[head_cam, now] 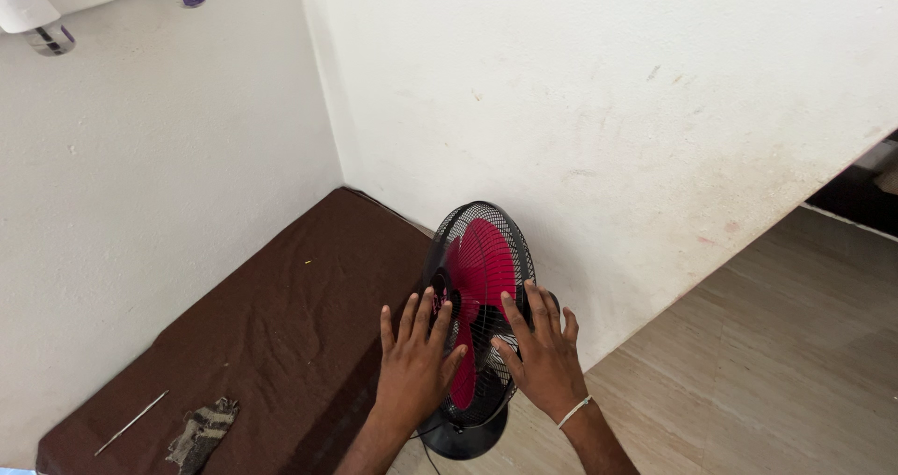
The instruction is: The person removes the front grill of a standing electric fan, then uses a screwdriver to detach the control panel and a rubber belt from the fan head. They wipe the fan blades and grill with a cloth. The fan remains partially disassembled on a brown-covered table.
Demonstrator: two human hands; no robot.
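Two bare hands flat against the front grille of a small table fan.

Nearest the camera, the left hand (414,363) and the right hand (543,358) press open-palmed, fingers spread, on the black wire guard of the fan (482,279); neither closes around anything, they only touch the mesh, the left on its left part and the right on its lower right part, about equally near. The fan stands upright on its round base (465,435) at the edge of the tiled floor (776,344), red blades behind the guard, its face turned towards the hands and its back close to the white wall (608,110). A dark brown mattress (281,325) lies just to the left, running into the corner, with a thin stick (131,423) and a crumpled cloth (201,433) well apart from the fan. Open floor lies to the right.
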